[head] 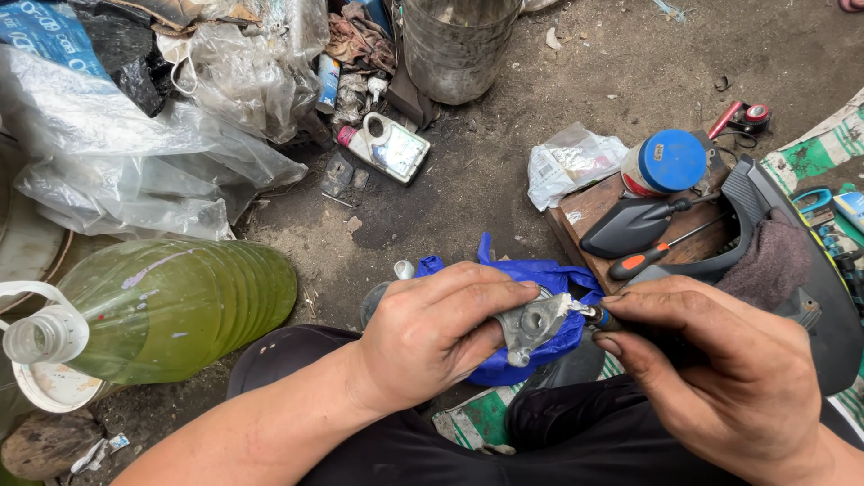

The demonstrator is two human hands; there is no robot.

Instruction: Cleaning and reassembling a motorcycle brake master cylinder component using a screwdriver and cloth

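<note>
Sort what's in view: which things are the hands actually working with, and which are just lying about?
In hand:
left hand gripping a grey metal part
right hand holding a small tool against it
blue bag beneath

Lying about:
green plastic bottle
orange-handled screwdriver
black mirror
blue-lidded can
wooden board

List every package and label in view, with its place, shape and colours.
Round tin: right of centre on a wooden board, blue lid, red and white label.
Crumpled clear bag: left of the tin, white printed label.
Small tube: top centre among rubbish, blue and white.
Big plastic jug: left, lying down, greenish, no label.
</note>
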